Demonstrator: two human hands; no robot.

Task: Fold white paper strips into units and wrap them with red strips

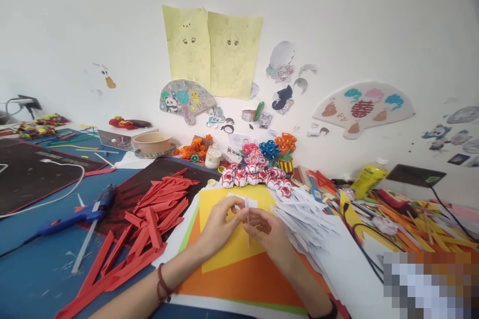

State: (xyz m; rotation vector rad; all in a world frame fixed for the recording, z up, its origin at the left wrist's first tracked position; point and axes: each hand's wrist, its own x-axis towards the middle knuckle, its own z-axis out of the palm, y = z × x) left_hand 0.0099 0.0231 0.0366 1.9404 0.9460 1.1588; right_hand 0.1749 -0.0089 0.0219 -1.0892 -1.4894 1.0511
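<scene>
My left hand (pixel 225 224) and my right hand (pixel 270 233) meet over a yellow sheet (pixel 220 254) near the middle of the view. Between their fingertips is a thin white paper strip (pixel 247 209), held upright and pinched from both sides. Under the yellow sheet lies an orange sheet (pixel 239 284). A pile of folded red paper strips (pixel 151 224) is to the left of my left hand. Folded white paper strips (pixel 303 224) fan out to the right of my right hand. Red and white folded paper pieces (pixel 252 175) sit just beyond both hands.
A blue glue gun (pixel 78 217) lies on the blue table (pixel 41 279) at left. Behind stand a round wooden container (pixel 152 144), a small jar (pixel 213 156) and paper flowers (pixel 287 144). At right are a yellow bottle (pixel 368 179), a black cable (pixel 361 244) and mixed paper strips.
</scene>
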